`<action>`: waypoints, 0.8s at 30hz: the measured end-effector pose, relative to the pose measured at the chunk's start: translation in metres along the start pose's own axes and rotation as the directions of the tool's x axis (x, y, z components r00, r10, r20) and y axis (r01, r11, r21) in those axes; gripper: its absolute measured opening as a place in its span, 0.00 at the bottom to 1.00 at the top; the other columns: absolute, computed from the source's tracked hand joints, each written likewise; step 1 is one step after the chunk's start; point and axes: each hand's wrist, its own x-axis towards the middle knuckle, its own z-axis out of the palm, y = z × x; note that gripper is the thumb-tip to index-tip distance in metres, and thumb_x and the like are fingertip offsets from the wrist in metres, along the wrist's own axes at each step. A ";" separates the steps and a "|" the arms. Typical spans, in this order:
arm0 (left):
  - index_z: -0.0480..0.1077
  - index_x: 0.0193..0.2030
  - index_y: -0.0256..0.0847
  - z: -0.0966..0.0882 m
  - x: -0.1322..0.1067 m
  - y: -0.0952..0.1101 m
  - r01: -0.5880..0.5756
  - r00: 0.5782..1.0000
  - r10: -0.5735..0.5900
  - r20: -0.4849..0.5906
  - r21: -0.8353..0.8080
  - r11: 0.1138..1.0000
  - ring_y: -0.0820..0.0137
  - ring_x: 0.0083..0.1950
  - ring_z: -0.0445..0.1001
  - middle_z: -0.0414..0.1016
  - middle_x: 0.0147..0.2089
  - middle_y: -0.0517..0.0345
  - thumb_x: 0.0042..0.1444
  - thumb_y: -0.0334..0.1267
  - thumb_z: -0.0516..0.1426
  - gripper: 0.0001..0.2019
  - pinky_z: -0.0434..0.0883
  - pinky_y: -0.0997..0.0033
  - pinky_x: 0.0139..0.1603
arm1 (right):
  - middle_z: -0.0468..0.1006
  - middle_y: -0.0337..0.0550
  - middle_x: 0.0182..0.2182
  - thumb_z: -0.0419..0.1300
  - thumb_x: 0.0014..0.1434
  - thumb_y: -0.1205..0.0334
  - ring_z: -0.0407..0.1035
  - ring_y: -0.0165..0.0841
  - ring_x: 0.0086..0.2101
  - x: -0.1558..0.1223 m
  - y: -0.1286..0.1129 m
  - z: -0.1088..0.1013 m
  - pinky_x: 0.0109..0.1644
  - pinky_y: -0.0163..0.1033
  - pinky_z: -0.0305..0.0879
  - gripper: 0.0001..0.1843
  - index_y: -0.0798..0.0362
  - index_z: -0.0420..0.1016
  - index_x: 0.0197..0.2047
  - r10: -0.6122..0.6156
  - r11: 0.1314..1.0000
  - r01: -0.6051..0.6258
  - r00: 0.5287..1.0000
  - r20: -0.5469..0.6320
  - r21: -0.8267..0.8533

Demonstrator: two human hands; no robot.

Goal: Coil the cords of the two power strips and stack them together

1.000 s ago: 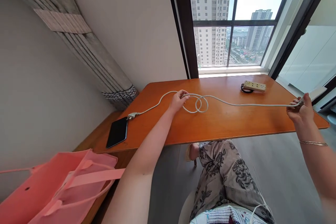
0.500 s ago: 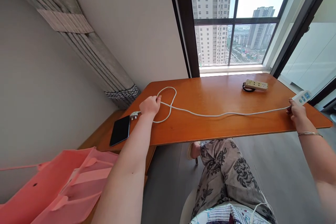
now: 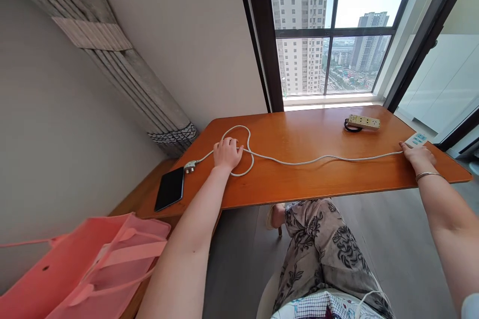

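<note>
My left hand [image 3: 226,153] lies palm down over the looped white cord [image 3: 299,163], fingers curled on it and thumb beside the place where the cord crosses itself. Part of the loop is hidden beneath that hand. The cord's plug [image 3: 190,166] rests to its left, close to a black tablet [image 3: 169,189]. At the table's right end, my right hand [image 3: 419,157] is closed around the near end of a white power strip [image 3: 416,139], whose sockets face up. The cord runs almost straight between both hands.
A beige power strip [image 3: 363,121] with a black cord sits at the back right of the wooden table [image 3: 284,184]. At lower left stands an open pink bag [image 3: 86,264]. A tied curtain [image 3: 149,94] hangs by the wall, and a window [image 3: 329,60] is behind the table.
My left hand has shifted right along the cord, uncovering the stretch beside the plug. My right hand and the white power strip have moved slightly left and lower.
</note>
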 end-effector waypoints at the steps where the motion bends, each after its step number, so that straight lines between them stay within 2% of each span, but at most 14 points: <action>1: 0.71 0.54 0.34 0.000 -0.001 0.006 -0.040 0.999 0.039 -0.014 -0.020 0.999 0.48 0.60 0.69 0.72 0.58 0.35 0.62 0.42 0.49 0.20 0.59 0.48 0.62 | 0.70 0.81 0.50 0.74 0.47 0.53 0.66 0.62 0.55 -0.002 -0.001 0.001 0.52 0.61 0.60 0.32 0.58 0.68 0.50 0.095 0.995 -0.096 0.995 -0.027 -0.042; 3: 0.71 0.53 0.37 -0.002 -0.003 0.018 -0.123 0.992 0.122 -0.024 -0.051 0.991 0.49 0.60 0.69 0.72 0.59 0.37 0.62 0.41 0.49 0.18 0.58 0.48 0.64 | 0.66 0.82 0.55 0.74 0.46 0.53 0.64 0.62 0.57 -0.008 -0.002 0.002 0.55 0.60 0.59 0.41 0.60 0.65 0.58 0.193 0.979 -0.197 0.977 -0.087 -0.047; 5: 0.72 0.53 0.38 -0.002 -0.006 0.030 -0.191 0.982 0.189 -0.028 -0.077 0.979 0.50 0.60 0.69 0.73 0.58 0.38 0.62 0.41 0.50 0.17 0.58 0.49 0.65 | 0.62 0.80 0.58 0.73 0.47 0.53 0.62 0.60 0.58 -0.016 -0.001 0.004 0.56 0.58 0.59 0.42 0.61 0.63 0.61 0.094 0.995 -0.095 0.982 -0.164 0.000; 7: 0.72 0.52 0.38 -0.001 -0.011 0.043 -0.247 0.969 0.244 -0.039 -0.112 0.962 0.51 0.60 0.69 0.73 0.58 0.39 0.62 0.41 0.51 0.17 0.58 0.50 0.65 | 0.61 0.76 0.58 0.69 0.52 0.55 0.60 0.58 0.58 -0.023 -0.002 0.006 0.59 0.57 0.56 0.37 0.60 0.64 0.61 -0.049 0.998 0.054 0.966 -0.253 0.014; 9: 0.72 0.52 0.38 0.001 -0.016 0.056 -0.296 0.955 0.291 -0.055 -0.163 0.941 0.51 0.60 0.70 0.74 0.58 0.40 0.62 0.40 0.51 0.16 0.59 0.50 0.65 | 0.60 0.72 0.59 0.64 0.56 0.57 0.57 0.56 0.59 -0.030 -0.008 0.009 0.61 0.58 0.52 0.30 0.59 0.66 0.59 -0.198 0.979 0.201 0.939 -0.282 -0.020; 11: 0.73 0.51 0.40 0.004 -0.022 0.072 -0.333 0.943 0.325 -0.074 -0.225 0.916 0.52 0.60 0.70 0.74 0.58 0.41 0.62 0.41 0.52 0.15 0.61 0.50 0.65 | 0.61 0.68 0.60 0.60 0.59 0.59 0.55 0.53 0.60 -0.035 -0.019 0.016 0.62 0.57 0.50 0.25 0.58 0.69 0.58 -0.322 0.947 0.311 0.922 -0.217 -0.085; 13: 0.73 0.50 0.41 0.007 -0.027 0.090 -0.358 0.934 0.344 -0.097 -0.286 0.889 0.53 0.60 0.71 0.75 0.58 0.43 0.62 0.41 0.53 0.14 0.62 0.50 0.64 | 0.64 0.64 0.60 0.57 0.61 0.60 0.55 0.51 0.60 -0.039 -0.035 0.027 0.63 0.55 0.51 0.22 0.57 0.71 0.57 -0.403 0.909 0.388 0.911 -0.090 -0.150; 15: 0.72 0.50 0.41 0.011 -0.033 0.108 -0.375 0.927 0.358 -0.113 -0.336 0.864 0.54 0.60 0.71 0.75 0.58 0.44 0.62 0.41 0.53 0.13 0.62 0.51 0.64 | 0.66 0.62 0.60 0.55 0.62 0.60 0.56 0.51 0.60 -0.044 -0.053 0.041 0.63 0.54 0.53 0.21 0.58 0.72 0.57 -0.449 0.870 0.451 0.892 0.056 -0.201; 18: 0.72 0.50 0.41 0.019 -0.041 0.130 -0.382 0.924 0.360 -0.131 -0.397 0.835 0.56 0.61 0.71 0.75 0.58 0.45 0.64 0.40 0.52 0.13 0.63 0.52 0.65 | 0.68 0.60 0.61 0.54 0.64 0.59 0.58 0.51 0.61 -0.056 -0.078 0.065 0.63 0.54 0.55 0.23 0.58 0.71 0.59 -0.494 0.804 0.543 0.836 0.237 -0.241; 22: 0.72 0.51 0.42 0.027 -0.049 0.140 -0.406 0.911 0.392 -0.125 -0.426 0.809 0.57 0.60 0.71 0.75 0.58 0.46 0.64 0.39 0.52 0.12 0.64 0.52 0.64 | 0.67 0.60 0.63 0.55 0.64 0.57 0.58 0.50 0.62 -0.072 -0.101 0.092 0.64 0.53 0.56 0.27 0.59 0.67 0.63 -0.558 0.711 0.658 0.743 0.370 -0.250; 24: 0.72 0.51 0.42 0.029 -0.052 0.140 -0.418 0.906 0.405 -0.125 -0.423 0.804 0.57 0.60 0.71 0.75 0.57 0.46 0.64 0.38 0.51 0.13 0.65 0.52 0.64 | 0.64 0.60 0.66 0.55 0.64 0.56 0.57 0.49 0.64 -0.075 -0.108 0.103 0.65 0.53 0.56 0.30 0.60 0.64 0.66 -0.566 0.695 0.677 0.723 0.397 -0.241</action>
